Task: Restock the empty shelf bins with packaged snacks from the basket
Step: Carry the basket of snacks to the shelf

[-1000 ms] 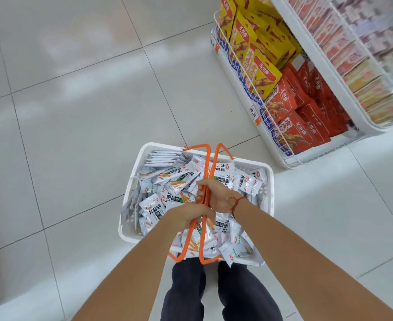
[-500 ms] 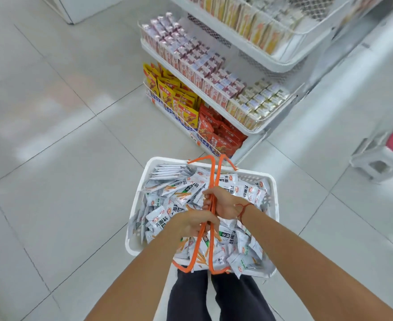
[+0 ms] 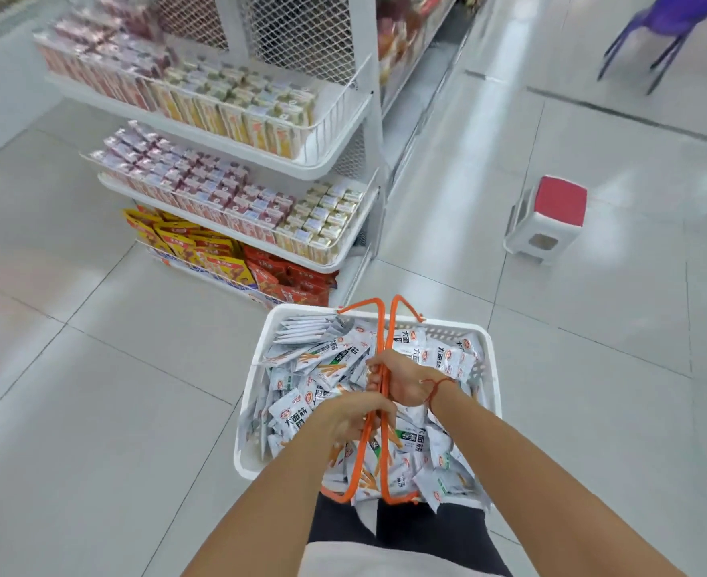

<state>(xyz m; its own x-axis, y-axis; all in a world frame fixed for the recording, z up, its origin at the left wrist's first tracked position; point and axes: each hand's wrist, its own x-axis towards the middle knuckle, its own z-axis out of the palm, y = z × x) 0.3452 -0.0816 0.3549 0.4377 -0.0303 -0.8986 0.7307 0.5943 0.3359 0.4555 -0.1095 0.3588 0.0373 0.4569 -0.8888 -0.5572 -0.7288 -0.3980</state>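
White plastic basket [image 3: 491,370] full of white snack packets [image 3: 310,406] sits before the person; both hands on its orange wire handles [image 3: 379,326]. White tiered shelf rack [image 3: 331,160] ahead-left; red-topped white stool [image 3: 547,220] right.

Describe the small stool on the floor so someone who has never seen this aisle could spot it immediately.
Start at the white shelf unit stocked with snacks, then look right across the tiled floor. The stool stands alone there: low, white-legged, with a red top, unlike the purple chair farther back.
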